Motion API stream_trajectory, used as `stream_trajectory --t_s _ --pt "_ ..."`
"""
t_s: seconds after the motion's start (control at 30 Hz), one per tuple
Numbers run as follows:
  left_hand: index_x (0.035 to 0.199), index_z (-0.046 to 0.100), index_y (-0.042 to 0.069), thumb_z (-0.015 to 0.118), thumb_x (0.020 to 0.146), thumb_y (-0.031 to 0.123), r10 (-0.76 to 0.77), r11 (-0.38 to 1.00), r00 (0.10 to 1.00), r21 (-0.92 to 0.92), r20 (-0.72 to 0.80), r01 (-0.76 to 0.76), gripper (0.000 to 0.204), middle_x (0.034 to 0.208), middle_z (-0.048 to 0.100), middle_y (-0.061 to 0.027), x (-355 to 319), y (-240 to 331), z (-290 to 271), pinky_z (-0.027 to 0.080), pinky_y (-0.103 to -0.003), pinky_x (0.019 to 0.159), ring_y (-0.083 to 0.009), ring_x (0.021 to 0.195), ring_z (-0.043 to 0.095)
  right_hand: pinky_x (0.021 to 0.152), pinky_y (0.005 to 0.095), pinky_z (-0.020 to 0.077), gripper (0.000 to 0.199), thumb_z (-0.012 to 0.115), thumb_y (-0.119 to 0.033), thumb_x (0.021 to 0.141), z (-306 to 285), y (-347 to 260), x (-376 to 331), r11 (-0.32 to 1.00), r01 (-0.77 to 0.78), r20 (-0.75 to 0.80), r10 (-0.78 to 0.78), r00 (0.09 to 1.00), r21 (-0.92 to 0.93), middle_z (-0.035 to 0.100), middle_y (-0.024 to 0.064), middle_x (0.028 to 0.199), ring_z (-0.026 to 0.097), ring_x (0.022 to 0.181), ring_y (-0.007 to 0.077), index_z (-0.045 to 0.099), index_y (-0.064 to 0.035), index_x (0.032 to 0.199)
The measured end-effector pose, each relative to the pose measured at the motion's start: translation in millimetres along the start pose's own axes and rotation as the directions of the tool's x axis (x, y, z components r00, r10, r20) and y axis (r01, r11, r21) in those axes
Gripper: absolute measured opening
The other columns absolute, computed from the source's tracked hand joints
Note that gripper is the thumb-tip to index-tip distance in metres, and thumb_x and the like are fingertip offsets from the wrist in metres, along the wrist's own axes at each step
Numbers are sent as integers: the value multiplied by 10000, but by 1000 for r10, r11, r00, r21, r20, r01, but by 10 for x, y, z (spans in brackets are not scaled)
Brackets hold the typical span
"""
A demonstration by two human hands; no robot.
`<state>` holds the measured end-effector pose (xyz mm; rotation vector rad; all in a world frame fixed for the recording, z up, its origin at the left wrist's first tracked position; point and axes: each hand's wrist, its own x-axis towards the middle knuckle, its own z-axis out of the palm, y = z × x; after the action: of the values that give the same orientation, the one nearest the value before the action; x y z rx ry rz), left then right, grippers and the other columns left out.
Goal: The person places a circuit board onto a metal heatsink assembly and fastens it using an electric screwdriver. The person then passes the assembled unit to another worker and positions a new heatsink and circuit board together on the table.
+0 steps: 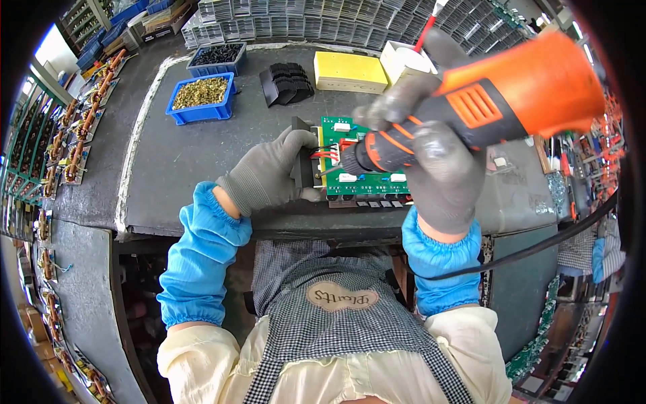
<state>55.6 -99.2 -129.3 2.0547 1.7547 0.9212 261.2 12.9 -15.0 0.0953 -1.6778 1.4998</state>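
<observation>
Matt knit-cloth gloves; glossy orange plastic screwdriver (484, 101); glossy green circuit board (350, 151).

Gloved right hand (434, 172) gripping an orange and black electric screwdriver (471, 111), tip on a green circuit board (363, 185) near the bench's (202, 161) front edge, gloved left hand (269, 172) steadying a black part (301, 161), perhaps a heat sink, at the board's left end, blue bin of brass pieces (202, 97) toward the back left corner.

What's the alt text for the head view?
A gloved right hand holds an orange and black power screwdriver against a green circuit board, while the gloved left hand grips the board's black left end on a dark workbench.
</observation>
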Motion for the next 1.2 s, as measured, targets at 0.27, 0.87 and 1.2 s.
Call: stream_trajectory --t_s 0.27,0.87,1.2 --pt "1300 461 105 951 665 381 2 1000 999 -4 -44 -2 849 1244 591 -167 -68 -79 32 554 -483 896 -440 1125 643 767 336 579 636 701 -46 828 386 34 350 964 -199 68 214 974 -179 709 84 907 700 809 177 482 29 1421" --pt "1596 281 77 975 657 237 -40 934 993 -358 -111 -3 1178 1449 569 -192 -103 8 175 492 -395 1089 -329 1343 582 811 357 552 428 790 -273 832 161 -247 534 997 -76 248 81 965 -28 689 65 892 672 843 185 625 -25 1140" --pt "1425 511 -64 643 961 28 -786 -11 591 -952 -182 -307 490 1128 703 -127 -958 -1469 -257 569 -272 803 -212 920 701 1129 464 430 679 769 -362 898 -1612 -1592 -750 404 419 300 -326 897 -813 595 122 1347 562 1274 303 520 -24 1432"
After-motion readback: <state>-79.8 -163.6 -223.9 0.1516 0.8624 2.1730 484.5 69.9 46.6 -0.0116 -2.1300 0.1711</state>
